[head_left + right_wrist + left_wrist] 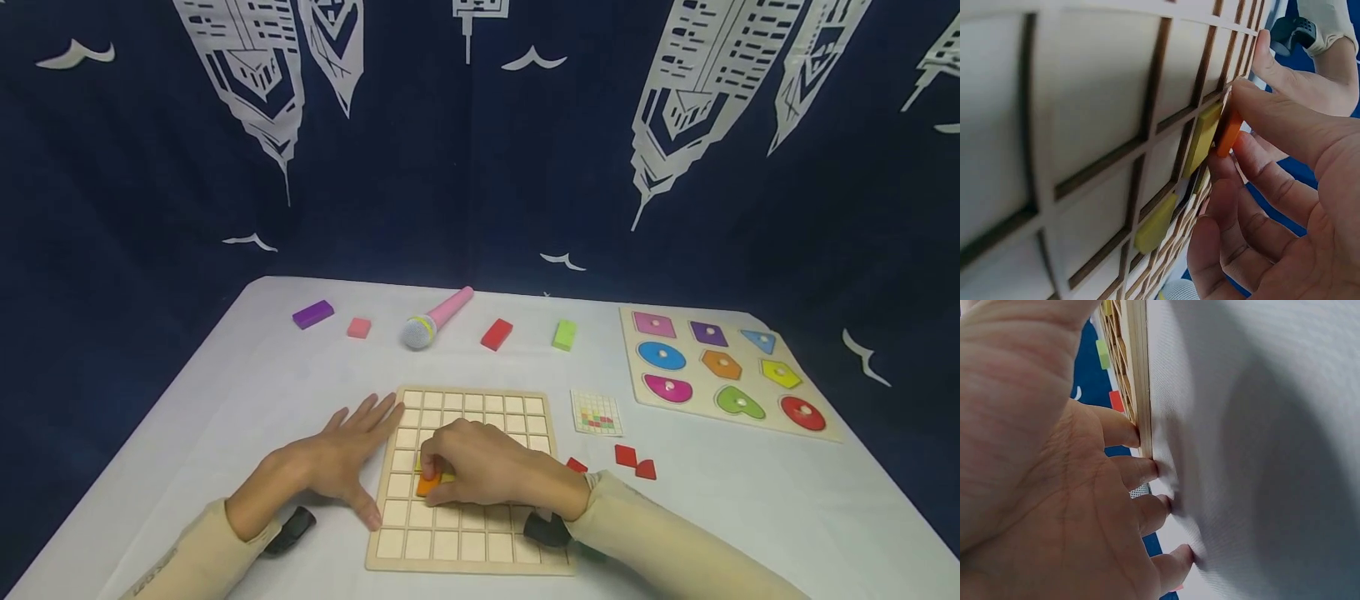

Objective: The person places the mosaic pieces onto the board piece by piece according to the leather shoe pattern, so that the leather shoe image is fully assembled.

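Observation:
A wooden grid board [468,568] lies flat on the white table. My left hand [337,458] spreads its fingers along the board's left edge; in the left wrist view the fingertips [1129,432] touch that edge and the cloth beside it. Over the board's left part, my right hand [487,462] pinches a small orange tile [1229,134] between thumb and finger, at one of the grid cells. Two yellow tiles, one square-edged [1202,139] and one farther along [1156,225], sit in cells close by, partly covered by the hand in the head view.
Red tiles [626,455] and a pattern card [597,413] lie right of the board. A shape puzzle [750,422] is at the far right. Along the back are a pink toy microphone [450,308] and purple [312,314], pink [359,327], red [497,334] and green [565,335] blocks.

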Available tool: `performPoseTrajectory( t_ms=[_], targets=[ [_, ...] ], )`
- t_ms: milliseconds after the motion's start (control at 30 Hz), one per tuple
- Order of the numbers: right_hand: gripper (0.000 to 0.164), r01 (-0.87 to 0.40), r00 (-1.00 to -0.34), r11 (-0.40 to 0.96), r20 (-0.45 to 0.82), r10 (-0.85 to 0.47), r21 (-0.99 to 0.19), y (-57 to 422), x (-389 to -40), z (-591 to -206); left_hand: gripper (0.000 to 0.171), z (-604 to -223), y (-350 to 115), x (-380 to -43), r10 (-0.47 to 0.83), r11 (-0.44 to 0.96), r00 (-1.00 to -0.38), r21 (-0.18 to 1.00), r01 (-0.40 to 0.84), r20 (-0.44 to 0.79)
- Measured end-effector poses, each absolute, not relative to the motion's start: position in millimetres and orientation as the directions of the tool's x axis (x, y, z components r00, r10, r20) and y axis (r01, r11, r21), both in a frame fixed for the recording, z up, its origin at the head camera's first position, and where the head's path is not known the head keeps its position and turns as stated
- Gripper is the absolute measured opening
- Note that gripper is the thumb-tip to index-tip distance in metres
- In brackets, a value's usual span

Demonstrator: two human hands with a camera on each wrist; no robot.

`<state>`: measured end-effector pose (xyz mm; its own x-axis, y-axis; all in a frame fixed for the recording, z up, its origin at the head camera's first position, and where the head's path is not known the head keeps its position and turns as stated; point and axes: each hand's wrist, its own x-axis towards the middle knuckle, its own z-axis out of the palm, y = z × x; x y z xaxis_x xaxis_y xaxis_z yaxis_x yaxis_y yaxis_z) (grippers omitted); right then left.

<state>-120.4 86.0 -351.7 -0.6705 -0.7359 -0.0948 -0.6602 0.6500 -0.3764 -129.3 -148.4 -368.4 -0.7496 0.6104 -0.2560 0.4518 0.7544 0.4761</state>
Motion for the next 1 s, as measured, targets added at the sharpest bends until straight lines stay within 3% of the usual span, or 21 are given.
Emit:
performPoseTrajectory(
  t_ms=[700, 833, 1000],
  targets=[
    [0.022, -0.668, -0.688, 0.675, -0.087, -0.721, -0.312, 71, -116, -358, 0.144, -370, -149, -130, 0.615, 0.748, -0.747, 0.487, 0.452, -0.253],
    [0.022, -0.692, -0.662, 0.645, -0.07, -0.746, -0.325, 76, -115, -357, 0.142, -370, -148, -129, 0.606, 0.761, -0.746, 0.474, 0.443, -0.276],
    [0.006, -0.743, -0.593, 0.58, -0.072, -0.802, -0.334, 94, -111, -351, 0.142, -369, -145, -128, 0.588, 0.781, -0.75, 0.454, 0.428, -0.304]
  ],
)
